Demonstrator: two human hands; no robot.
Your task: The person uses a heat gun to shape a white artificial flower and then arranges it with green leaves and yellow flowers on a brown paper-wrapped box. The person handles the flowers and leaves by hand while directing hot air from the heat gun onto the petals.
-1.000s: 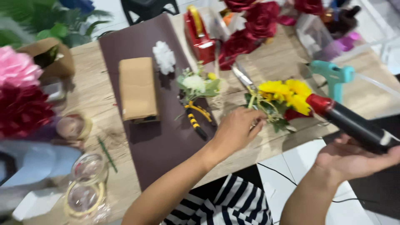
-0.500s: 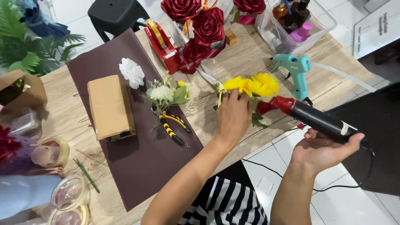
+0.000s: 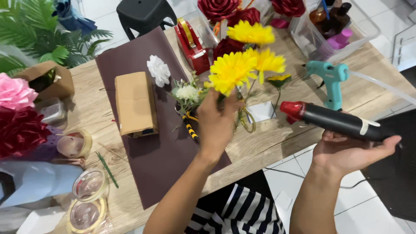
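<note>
Yellow flowers (image 3: 242, 65): a bunch of artificial blooms on thin stems, lifted above the wooden table (image 3: 277, 138), just right of the dark brown sheet (image 3: 160, 160).
Left hand (image 3: 216, 119): nearest the camera with its forearm, fingers closed around the flower stems, holding the bunch upright over the right edge of the dark brown sheet.
Right hand (image 3: 351, 151): well right of the dark brown sheet, off the table's front edge, palm up and only loosely curled, with the heat tool lying across the fingers.
Heat tool (image 3: 333, 121): black barrel with a red nose, lying nearly level, nose pointing toward the flowers but apart from them.
Tape rolls (image 3: 89, 199): clear rolls at the table's near left corner, left of the dark brown sheet.
Dark brown sheet: spread on the table from front edge to back.
Kraft box (image 3: 135, 104): lying on the dark brown sheet, left of the held bunch.
White flower (image 3: 158, 69): on the sheet, just beyond the kraft box.
Glue gun (image 3: 331, 80): teal, standing on the table beyond the heat tool, well right of the sheet.
Tape dispenser (image 3: 193, 45): red, at the sheet's far right edge.
Red roses (image 3: 225, 11): at the far side of the table, behind the yellow flowers.
</note>
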